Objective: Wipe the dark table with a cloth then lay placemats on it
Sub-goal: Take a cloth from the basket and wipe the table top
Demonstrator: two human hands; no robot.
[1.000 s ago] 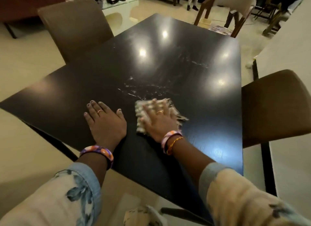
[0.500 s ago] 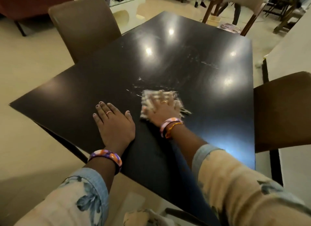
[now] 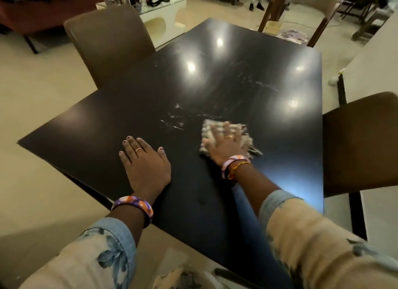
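The right hand (image 3: 224, 146) lies flat on the cloth (image 3: 228, 138) with its fingers spread and straight; its grip is open and presses the cloth down on the dark surface (image 3: 237, 84). The hand and the cloth look blurred. The cloth is pale and crumpled, and it lies a little toward 3 o'clock from the middle of the surface, in its near half. The left hand (image 3: 144, 161) rests palm down on the bare surface at 9 o'clock from the cloth, well apart from it, with an open grip and nothing in it. White streaks (image 3: 174, 120) lie on the surface at about 10 o'clock from the cloth. One brown chair (image 3: 107, 45) stands at the far left edge and another brown chair (image 3: 361, 142) at 3 o'clock.
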